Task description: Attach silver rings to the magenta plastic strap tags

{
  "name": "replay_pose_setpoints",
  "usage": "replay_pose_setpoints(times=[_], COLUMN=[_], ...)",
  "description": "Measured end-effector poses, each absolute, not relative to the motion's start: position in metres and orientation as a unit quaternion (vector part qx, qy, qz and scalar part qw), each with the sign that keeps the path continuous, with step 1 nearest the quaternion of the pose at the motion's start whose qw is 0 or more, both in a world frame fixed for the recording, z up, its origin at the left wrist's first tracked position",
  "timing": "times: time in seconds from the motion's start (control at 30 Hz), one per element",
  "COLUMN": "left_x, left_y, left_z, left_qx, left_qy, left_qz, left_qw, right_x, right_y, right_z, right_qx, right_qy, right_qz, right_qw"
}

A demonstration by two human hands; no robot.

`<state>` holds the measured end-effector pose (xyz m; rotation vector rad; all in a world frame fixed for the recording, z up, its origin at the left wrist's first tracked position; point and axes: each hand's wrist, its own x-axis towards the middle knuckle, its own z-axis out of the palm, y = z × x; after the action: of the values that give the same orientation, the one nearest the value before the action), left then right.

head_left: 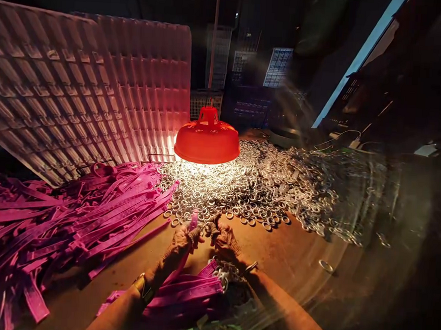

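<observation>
Here, pink strap [194, 219] in left hand [183, 239]; crates [279, 67] beyond, contents indistinct.

Above our left hand [183, 240] we wear a gold-toned watch [144, 287], above our right hand [226, 241] a thin band [251, 267]; brownish wraps [194, 235] cover some fingers [213, 230].

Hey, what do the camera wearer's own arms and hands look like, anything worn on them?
The left forearm and right forearm show no sleeves. Above the left hand sits a gold-toned watch or bracelet. By the right hand, a thin metallic band shows at the wrist, possibly a bangle. Some fingers may be wrapped; that's unclear.
</observation>
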<state>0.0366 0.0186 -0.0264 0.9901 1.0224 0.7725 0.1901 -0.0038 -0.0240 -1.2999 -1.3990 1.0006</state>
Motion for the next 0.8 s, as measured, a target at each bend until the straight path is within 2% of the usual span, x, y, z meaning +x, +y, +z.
replay_pose_setpoints(times=[0.23,0.53,0.6,0.8], left_x=[0.043,0.038,0.036,0.025], left_y=[0.02,0.023,0.022,0.012], left_z=[-0.038,-0.041,-0.036,-0.012], left_qx=[0.472,0.559,0.552,0.459], left_qy=[0.448,0.44,0.418,0.375], left_qz=[0.361,0.323,0.324,0.331], left_qw=[0.668,0.624,0.645,0.734], right_x=[0.18,0.179,0.178,0.172], right_y=[-0.006,-0.001,-0.001,-0.003], right_z=[-0.016,-0.026,-0.029,-0.043], right_qx=[-0.525,-0.497,-0.51,-0.517], right_qy=[-0.584,-0.527,-0.557,-0.682], right_qz=[0.423,0.495,0.438,0.177], right_qw=[0.452,0.48,0.487,0.485])
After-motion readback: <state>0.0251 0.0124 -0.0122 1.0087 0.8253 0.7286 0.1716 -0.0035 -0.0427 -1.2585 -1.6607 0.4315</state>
